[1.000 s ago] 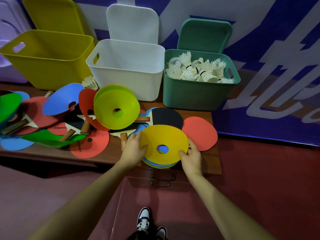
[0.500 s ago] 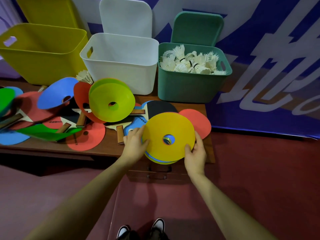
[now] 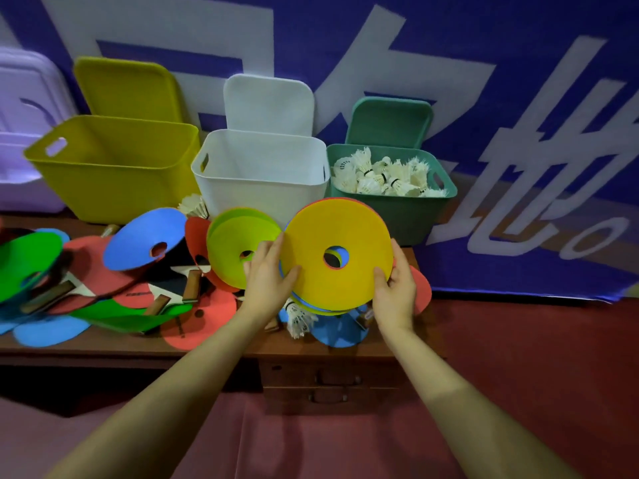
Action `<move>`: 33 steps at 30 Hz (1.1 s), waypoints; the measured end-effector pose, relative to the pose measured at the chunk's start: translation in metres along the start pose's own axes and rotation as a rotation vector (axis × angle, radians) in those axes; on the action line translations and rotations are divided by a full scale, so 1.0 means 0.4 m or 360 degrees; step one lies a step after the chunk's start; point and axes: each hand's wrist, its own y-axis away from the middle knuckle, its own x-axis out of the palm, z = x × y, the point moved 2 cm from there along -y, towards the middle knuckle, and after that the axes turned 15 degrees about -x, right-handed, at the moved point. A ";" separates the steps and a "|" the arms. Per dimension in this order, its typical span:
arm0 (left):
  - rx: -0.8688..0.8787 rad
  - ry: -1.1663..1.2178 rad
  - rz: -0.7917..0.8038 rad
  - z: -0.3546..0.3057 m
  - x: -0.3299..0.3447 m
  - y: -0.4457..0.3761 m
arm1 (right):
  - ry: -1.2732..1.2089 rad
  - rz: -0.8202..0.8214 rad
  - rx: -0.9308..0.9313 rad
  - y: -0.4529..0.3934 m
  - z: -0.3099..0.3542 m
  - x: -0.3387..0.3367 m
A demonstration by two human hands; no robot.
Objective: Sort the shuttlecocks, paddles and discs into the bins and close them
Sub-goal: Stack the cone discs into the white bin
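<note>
Both hands — left hand [image 3: 268,271], right hand [image 3: 394,288] — clamp the disc stack [image 3: 337,259] by its rims, raised above desk [image 3: 214,347], near white bin [image 3: 262,174]; risk: lower discs slip out w/ tilt

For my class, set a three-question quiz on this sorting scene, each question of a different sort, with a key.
1. True or false: the green bin already holds shuttlecocks.
2. Multiple choice: the stack of discs, yellow one on top, is held by A) the left hand alone, B) the right hand alone, C) both hands, D) neither hand.
3. Fill in: a lid stands upright behind each open bin; the one behind the white bin is ____ in colour.

Key: 1 true; 2 C; 3 white.
</note>
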 end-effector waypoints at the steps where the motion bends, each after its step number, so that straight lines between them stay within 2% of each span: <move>1: 0.0031 0.0007 -0.0025 -0.001 -0.023 -0.017 | -0.0022 -0.0010 -0.0031 -0.012 0.018 0.021; 8: 0.0107 0.0017 -0.0148 -0.002 -0.141 -0.169 | -0.0120 -0.0008 -0.0140 -0.137 0.086 0.164; 14: 0.0125 0.0016 -0.0237 -0.010 -0.167 -0.334 | -0.0071 0.0052 -0.0172 -0.323 0.056 0.268; 19: 0.0092 -0.0050 -0.0203 -0.014 -0.154 -0.477 | -0.0116 0.0103 -0.0190 -0.463 0.008 0.351; 28: -0.0092 -0.0209 -0.0232 0.051 -0.163 -0.717 | 0.0105 0.0358 -0.0230 -0.620 -0.087 0.541; 33: -0.0098 -0.0337 -0.0075 0.127 -0.144 -0.839 | 0.0317 0.0544 -0.0029 -0.659 -0.165 0.618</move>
